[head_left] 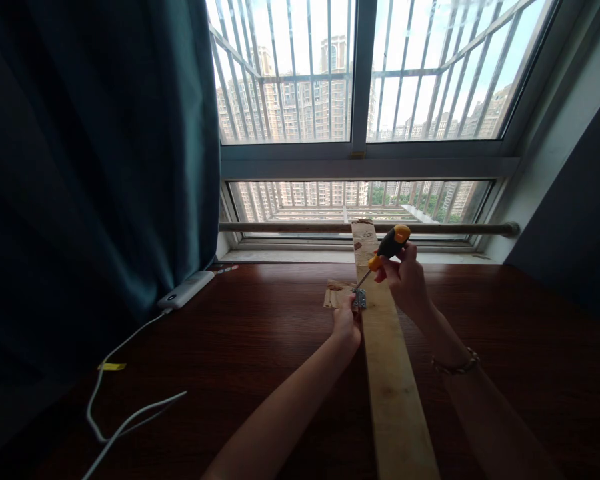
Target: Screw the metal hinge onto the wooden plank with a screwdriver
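Observation:
My right hand [405, 280] is closed around a screwdriver [393, 241] with a black and yellow handle. Its shaft slants down to the left, and the tip meets a small metal hinge [360, 299]. The hinge lies where a short wooden piece [336, 293] adjoins a long wooden plank [393, 380]. My left hand [347, 325] grips the short piece at the hinge, thumb on top; its other fingers are mostly hidden beneath. Whether a screw sits under the tip is too small to tell.
The plank lies on a dark red-brown wooden surface [270, 333], its far end by a horizontal rail [300, 227] at the window. At left, a white power strip [186, 289] with a white cable [100, 400] lies beside a blue curtain [180, 133]. A yellow scrap [112, 367] is near the cable.

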Demonstrator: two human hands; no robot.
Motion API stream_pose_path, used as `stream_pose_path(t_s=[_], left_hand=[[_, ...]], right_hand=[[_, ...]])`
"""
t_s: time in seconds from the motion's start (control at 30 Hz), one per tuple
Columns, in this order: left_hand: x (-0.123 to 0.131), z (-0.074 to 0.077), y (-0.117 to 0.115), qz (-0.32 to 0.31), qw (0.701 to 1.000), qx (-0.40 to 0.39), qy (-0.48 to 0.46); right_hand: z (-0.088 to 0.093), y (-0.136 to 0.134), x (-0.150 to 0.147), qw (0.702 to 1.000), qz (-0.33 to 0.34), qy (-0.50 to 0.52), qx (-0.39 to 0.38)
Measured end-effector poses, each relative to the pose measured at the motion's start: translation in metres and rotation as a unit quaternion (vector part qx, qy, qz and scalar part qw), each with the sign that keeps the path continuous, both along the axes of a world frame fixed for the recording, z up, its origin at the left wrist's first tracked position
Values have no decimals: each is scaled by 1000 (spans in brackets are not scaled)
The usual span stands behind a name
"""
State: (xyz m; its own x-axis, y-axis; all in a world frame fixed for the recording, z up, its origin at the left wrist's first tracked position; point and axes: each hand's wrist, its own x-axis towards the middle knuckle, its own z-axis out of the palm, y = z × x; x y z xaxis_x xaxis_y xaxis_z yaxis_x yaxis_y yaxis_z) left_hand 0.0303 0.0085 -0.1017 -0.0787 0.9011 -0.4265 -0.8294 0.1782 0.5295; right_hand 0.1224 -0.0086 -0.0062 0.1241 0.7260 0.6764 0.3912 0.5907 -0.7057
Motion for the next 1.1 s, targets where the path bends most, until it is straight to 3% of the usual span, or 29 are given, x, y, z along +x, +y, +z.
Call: stream_pose_path(t_s=[0.27,0.5,0.57,0.7,0.93,1.1], left_hand=[[0,0,0,-6,1000,-4,-3],[0,0,-1,-12,1000,-2,-8],[0,0,-1,-14,1000,-4,-7],[-1,0,-1,-13,1000,-9,-6],[-2,3,0,-20,1000,-9,-14],[-2,6,1,-17,1000,-15,-12]], right_hand=[[0,0,1,1000,-3,8,-1],[-10,9,6,984,-177,3,31],[-11,11,8,980,-195,13,22],[-7,11,9,986,-152,70,-4],[-1,10,9,984,38,171,-31],[-1,11,9,985,36,165,-21]])
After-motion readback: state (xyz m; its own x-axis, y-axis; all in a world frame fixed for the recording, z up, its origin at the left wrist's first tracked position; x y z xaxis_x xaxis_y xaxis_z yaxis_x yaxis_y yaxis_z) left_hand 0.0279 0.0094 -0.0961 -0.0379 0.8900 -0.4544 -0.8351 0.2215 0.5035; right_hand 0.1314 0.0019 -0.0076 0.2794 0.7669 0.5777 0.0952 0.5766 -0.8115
